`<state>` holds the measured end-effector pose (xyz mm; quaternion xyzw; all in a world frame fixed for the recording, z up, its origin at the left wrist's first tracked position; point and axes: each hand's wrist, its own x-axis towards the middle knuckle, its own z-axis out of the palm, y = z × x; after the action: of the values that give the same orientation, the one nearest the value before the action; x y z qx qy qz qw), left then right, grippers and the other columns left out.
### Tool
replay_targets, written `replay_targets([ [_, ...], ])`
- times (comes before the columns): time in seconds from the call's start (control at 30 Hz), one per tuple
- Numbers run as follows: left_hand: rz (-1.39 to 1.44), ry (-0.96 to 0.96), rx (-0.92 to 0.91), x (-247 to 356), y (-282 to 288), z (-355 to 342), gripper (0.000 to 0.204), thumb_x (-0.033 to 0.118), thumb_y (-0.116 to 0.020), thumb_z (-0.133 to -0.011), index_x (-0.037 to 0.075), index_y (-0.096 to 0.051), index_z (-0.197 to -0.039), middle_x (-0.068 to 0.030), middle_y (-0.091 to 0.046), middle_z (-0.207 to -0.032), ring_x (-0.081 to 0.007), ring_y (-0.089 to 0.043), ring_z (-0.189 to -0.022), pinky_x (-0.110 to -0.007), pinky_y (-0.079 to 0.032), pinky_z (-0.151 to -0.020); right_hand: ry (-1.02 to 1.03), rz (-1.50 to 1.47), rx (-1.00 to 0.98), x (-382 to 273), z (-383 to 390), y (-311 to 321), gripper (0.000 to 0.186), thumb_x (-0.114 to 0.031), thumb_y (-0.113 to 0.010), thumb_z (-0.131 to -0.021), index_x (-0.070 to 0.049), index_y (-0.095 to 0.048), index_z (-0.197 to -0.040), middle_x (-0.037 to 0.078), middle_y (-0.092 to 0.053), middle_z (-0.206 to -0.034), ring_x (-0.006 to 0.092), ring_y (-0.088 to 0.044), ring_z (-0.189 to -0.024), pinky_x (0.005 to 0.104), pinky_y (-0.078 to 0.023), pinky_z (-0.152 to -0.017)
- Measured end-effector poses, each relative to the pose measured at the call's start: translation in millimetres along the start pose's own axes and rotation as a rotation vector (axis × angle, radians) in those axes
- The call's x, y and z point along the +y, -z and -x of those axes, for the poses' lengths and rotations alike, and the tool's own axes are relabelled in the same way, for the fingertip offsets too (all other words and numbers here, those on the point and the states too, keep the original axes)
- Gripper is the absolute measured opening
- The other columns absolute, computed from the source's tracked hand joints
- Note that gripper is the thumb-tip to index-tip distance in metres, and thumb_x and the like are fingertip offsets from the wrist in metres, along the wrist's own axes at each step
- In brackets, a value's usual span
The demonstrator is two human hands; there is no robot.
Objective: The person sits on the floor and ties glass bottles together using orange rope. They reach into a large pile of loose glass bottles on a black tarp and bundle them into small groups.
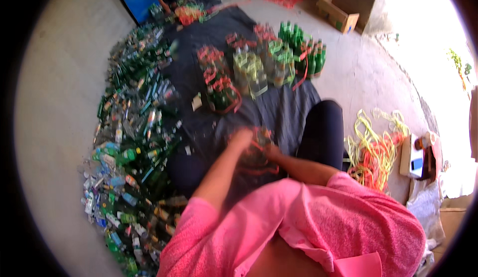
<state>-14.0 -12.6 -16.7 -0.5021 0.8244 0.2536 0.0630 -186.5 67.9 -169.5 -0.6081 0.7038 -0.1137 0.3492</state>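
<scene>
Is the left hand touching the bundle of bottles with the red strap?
Cannot tell: in the head view, left hand and bundle overlap, but motion blur hides any contact.

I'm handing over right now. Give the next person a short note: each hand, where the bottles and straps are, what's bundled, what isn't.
Left hand and right hand: both on a small cluster of bottles with red strap over the dark cloth; motion blur hides the exact grip.
Done: strapped bundles stand in a group at the far end of the cloth.
Left: a long heap of loose bottles along the person's left.
Supplies: loose yellow and red straps on the floor to the right.
</scene>
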Motion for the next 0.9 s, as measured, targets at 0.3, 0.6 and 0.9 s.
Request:
replay_targets([
  [0.3, -0.026, -0.012, 0.141, 20, -6, 11, 0.023, 0.014, -0.045, -0.096, 0.004, -0.063, -0.105, -0.0226, -0.066, -0.115, -0.0414, -0.064, -0.108, -0.051, -0.051, -0.090, -0.092, -0.051, -0.048, -15, 34, 33, 0.040, -0.038, -0.052, -0.093, -0.007, -0.072, -0.111, 0.025, -0.070, -0.110, 0.0415, -0.068, -0.103, 0.0510, -0.052, -0.090],
  [0.6, 0.023, -0.069, 0.292, 15, -13, 5, 0.012, 0.018, -0.056, -0.097, 0.009, -0.060, -0.102, -0.0174, -0.066, -0.107, -0.0402, -0.063, -0.103, -0.052, -0.050, -0.084, -0.148, -0.079, -0.079, -26, 34, 30, 0.039, -0.036, -0.053, -0.091, -0.008, -0.073, -0.111, 0.022, -0.070, -0.114, 0.0412, -0.068, -0.104, 0.0498, -0.053, -0.091],
  [0.9, -0.067, -0.112, 0.404, 26, 1, -2, 0.009, 0.019, -0.069, -0.086, 0.015, -0.073, -0.093, -0.0108, -0.062, -0.098, -0.0347, -0.063, -0.096, -0.048, -0.052, -0.082, -0.058, 0.051, -0.122, -26, 29, 26, 0.032, -0.022, -0.050, -0.095, -0.006, -0.076, -0.105, 0.019, -0.072, -0.111, 0.0341, -0.072, -0.102, 0.0473, -0.058, -0.086],
])
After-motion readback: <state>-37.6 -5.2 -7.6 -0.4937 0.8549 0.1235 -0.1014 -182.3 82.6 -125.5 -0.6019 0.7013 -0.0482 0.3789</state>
